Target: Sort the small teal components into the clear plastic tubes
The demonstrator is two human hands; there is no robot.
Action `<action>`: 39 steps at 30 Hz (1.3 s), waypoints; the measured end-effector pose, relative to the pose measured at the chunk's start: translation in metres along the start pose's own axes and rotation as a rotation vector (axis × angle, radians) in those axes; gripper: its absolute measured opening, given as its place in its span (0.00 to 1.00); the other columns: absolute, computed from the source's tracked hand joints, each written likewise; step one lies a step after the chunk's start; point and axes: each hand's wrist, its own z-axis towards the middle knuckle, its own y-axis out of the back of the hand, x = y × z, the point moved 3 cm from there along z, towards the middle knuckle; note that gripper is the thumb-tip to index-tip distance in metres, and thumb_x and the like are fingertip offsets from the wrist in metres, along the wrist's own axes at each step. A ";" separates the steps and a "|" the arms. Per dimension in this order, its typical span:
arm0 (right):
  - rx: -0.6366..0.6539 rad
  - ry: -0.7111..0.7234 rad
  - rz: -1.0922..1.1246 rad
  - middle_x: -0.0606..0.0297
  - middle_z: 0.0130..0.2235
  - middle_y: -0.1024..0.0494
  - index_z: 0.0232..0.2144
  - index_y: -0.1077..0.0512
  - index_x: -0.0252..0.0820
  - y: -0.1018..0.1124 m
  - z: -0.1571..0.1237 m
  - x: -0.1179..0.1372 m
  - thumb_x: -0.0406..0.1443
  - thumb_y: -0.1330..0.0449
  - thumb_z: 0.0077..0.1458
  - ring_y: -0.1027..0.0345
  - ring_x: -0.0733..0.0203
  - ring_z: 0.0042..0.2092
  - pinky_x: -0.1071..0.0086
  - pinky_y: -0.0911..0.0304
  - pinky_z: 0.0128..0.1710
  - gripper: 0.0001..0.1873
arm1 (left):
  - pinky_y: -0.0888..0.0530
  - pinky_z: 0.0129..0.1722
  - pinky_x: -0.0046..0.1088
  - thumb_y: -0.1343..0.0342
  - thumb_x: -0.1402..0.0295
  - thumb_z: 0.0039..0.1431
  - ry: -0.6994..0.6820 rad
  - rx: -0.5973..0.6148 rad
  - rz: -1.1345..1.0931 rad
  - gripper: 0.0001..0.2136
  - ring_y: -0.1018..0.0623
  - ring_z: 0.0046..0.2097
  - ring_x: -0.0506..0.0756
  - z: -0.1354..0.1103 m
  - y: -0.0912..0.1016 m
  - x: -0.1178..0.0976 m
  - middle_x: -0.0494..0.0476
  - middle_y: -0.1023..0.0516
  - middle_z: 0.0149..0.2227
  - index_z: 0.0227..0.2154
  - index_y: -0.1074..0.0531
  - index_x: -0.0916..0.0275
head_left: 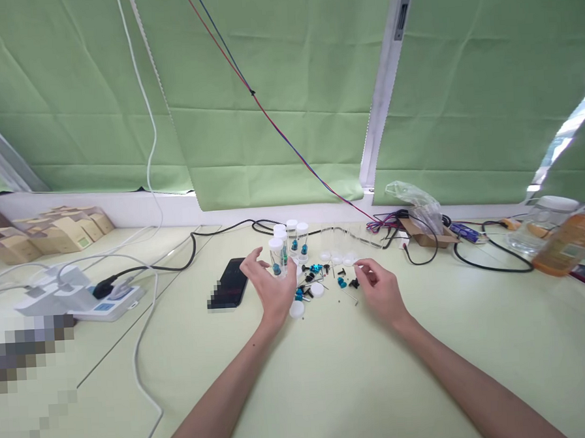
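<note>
Grip unclear: L hand (pixel 274 293) half-curled around clr tubular vial (pixel 276 258), R hand (pixel 382 293) bunched.

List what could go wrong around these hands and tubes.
1. The left hand curves close around the front tube, so a nudge might tip it into the other tubes standing just behind.
2. Small blue pieces lie loose beside the right hand; a careless sweep could scatter them.
3. The nearest white lid lies loose beside the left hand and might get knocked away.
</note>
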 end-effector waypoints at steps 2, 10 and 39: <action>-0.027 -0.022 -0.036 0.68 0.28 0.31 0.39 0.29 0.41 0.001 0.002 -0.004 0.43 0.46 0.59 0.46 0.68 0.21 0.71 0.47 0.22 0.13 | 0.30 0.39 0.34 0.39 0.68 0.50 -0.119 -0.010 -0.037 0.23 0.34 0.36 0.53 -0.004 0.001 -0.011 0.62 0.38 0.47 0.49 0.40 0.61; 0.001 -0.018 -0.178 0.60 0.39 0.23 0.42 0.27 0.40 0.002 0.009 -0.016 0.38 0.45 0.55 0.42 0.67 0.20 0.68 0.41 0.25 0.14 | 0.34 0.29 0.26 0.51 0.71 0.61 -0.330 0.722 -0.054 0.07 0.32 0.27 0.49 -0.036 -0.022 -0.017 0.50 0.29 0.30 0.40 0.32 0.59; 0.173 -0.012 -0.263 0.62 0.37 0.20 0.43 0.27 0.43 -0.005 0.009 -0.040 0.36 0.47 0.54 0.35 0.62 0.23 0.66 0.37 0.29 0.15 | 0.28 0.41 0.35 0.48 0.72 0.56 -0.241 0.916 0.196 0.11 0.23 0.43 0.60 -0.035 -0.031 -0.001 0.60 0.21 0.41 0.40 0.24 0.61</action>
